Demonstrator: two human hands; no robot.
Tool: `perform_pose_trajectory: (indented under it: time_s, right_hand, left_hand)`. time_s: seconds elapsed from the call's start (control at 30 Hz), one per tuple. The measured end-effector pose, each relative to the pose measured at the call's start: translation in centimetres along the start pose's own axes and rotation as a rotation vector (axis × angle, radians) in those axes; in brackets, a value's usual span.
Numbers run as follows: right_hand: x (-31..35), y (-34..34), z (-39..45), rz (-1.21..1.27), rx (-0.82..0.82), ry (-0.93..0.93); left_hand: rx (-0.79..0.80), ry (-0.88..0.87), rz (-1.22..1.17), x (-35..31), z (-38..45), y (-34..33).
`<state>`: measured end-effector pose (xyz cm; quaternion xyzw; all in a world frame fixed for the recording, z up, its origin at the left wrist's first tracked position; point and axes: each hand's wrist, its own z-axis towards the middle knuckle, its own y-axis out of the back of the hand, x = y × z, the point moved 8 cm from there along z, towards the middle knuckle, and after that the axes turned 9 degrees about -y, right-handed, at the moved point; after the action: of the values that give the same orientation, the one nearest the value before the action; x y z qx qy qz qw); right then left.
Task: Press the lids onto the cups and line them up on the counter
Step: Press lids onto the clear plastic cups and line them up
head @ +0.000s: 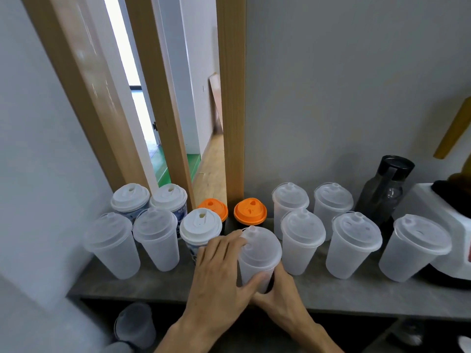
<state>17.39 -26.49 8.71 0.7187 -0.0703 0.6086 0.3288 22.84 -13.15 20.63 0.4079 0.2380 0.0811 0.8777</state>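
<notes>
A frosted clear cup (257, 263) with a clear lid (261, 245) stands at the front middle of the grey counter (158, 284). My left hand (219, 266) wraps its left side, fingertips on the lid's edge and thumb across the cup's front. My right hand (280, 294) holds the cup's base from the right. Several lidded frosted cups stand in rows on both sides, such as one cup (302, 240) just right. A white-lidded printed cup (200, 230) is just left. Two orange-lidded cups (250, 211) stand behind.
A dark bottle (384, 192) and a white appliance (448, 225) occupy the right end of the counter. The wall and a wooden door frame (233, 123) rise directly behind. Another frosted cup (135, 324) sits below the counter's front edge at left.
</notes>
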Motion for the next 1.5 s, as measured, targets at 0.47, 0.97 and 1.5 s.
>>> perform_pose_trajectory:
  time_s: [0.47, 0.97, 1.5]
  right_hand:
    - [1.1, 0.2, -0.5, 0.041, -0.027, 0.053]
    - [0.3, -0.2, -0.6, -0.044, -0.089, 0.078]
    - [2.2, 0.4, -1.4, 0.007, -0.162, 0.134]
  left_hand:
    - [0.106, 0.020, -0.171, 0.9, -0.3, -1.4]
    - [-0.244, 0.615, -0.764, 3.4, -0.6, -3.6]
    - [-0.207, 0.456, -0.716, 0.7, -2.0, -4.2]
